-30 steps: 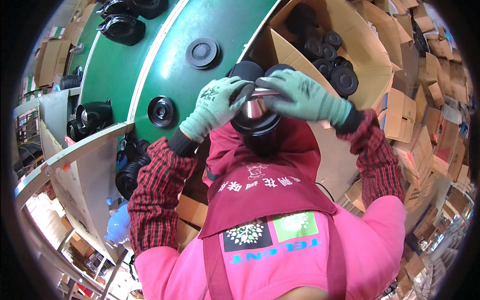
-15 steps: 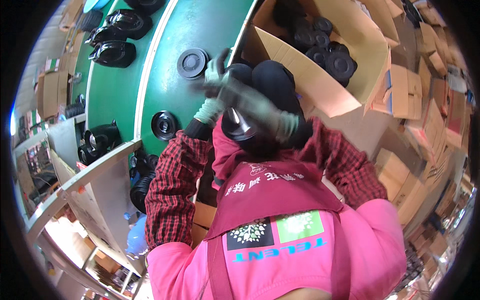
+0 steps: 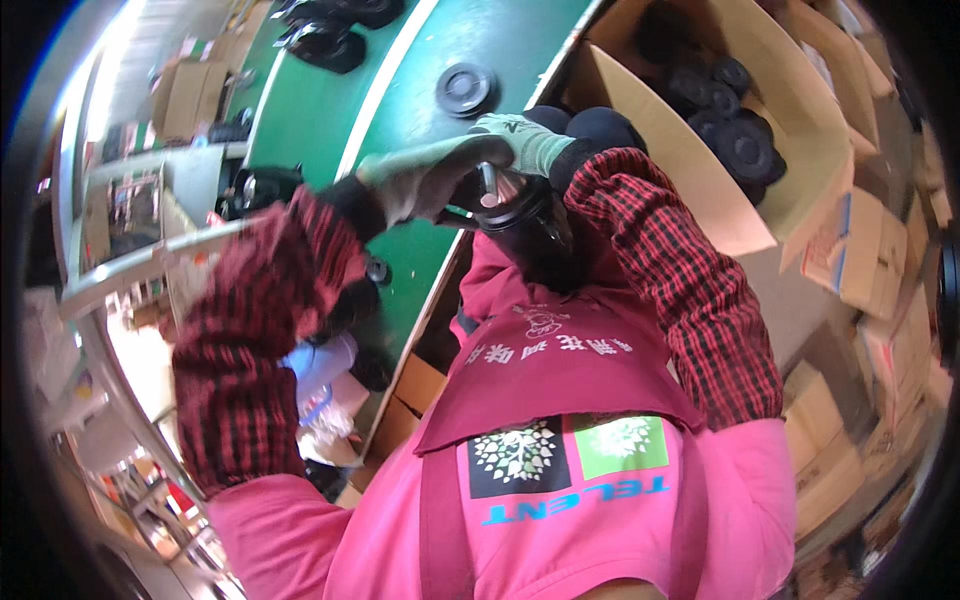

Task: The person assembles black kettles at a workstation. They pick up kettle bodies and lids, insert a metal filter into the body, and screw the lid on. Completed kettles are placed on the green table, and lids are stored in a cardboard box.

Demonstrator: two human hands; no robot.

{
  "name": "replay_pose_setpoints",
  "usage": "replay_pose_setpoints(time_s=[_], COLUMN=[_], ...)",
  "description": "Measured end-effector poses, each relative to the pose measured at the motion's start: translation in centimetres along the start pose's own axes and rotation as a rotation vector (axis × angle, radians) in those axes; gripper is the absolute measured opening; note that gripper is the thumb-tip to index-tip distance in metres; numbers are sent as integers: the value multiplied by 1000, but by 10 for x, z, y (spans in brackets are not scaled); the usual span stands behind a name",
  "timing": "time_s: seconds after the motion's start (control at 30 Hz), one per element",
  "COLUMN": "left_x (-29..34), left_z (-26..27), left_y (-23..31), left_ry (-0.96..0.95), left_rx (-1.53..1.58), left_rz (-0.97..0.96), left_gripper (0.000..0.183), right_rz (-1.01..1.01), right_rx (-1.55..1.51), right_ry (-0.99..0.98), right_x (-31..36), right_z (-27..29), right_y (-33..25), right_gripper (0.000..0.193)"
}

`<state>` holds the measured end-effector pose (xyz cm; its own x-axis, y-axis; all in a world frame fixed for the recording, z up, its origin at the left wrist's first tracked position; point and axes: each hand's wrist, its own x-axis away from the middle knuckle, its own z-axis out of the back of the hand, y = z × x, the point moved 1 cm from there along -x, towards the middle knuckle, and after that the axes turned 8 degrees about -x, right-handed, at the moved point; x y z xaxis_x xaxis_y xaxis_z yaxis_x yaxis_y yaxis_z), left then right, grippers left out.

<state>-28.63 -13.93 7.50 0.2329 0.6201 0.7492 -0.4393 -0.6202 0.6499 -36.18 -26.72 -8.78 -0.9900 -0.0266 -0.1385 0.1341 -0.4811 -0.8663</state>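
Note:
Both of my hands wear grey-green gloves and meet in front of my chest. My left hand and my right hand grip a black round part with a shiny metal centre between them, above my maroon apron. My red plaid sleeves frame it on both sides. Part of the black piece is hidden by my gloves.
A green conveyor belt carries a black round disc and more black parts farther off. An open cardboard box at my right holds several black round parts. More cartons stack at the right; shelving stands left.
My head has turned, shifting the belt and box up and right in view. Both hands stay closed on the black part and have drawn closer to my chest; the left elbow has risen.

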Motion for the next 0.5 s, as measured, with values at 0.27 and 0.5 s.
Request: replay_pose_setpoints(time_s=[0.27,0.5], left_x=[-76,-38], left_z=[-45,-42], left_y=[-114,-28], left_ry=[667,629], left_rx=[-115,-554], left_rz=[485,115], left_gripper=[38,49], right_rz=[-209,-87], right_rx=[-45,323], right_ry=[-211,373], right_x=[-23,49], right_z=[-38,1], right_y=[-31,-41], right_gripper=[29,26])
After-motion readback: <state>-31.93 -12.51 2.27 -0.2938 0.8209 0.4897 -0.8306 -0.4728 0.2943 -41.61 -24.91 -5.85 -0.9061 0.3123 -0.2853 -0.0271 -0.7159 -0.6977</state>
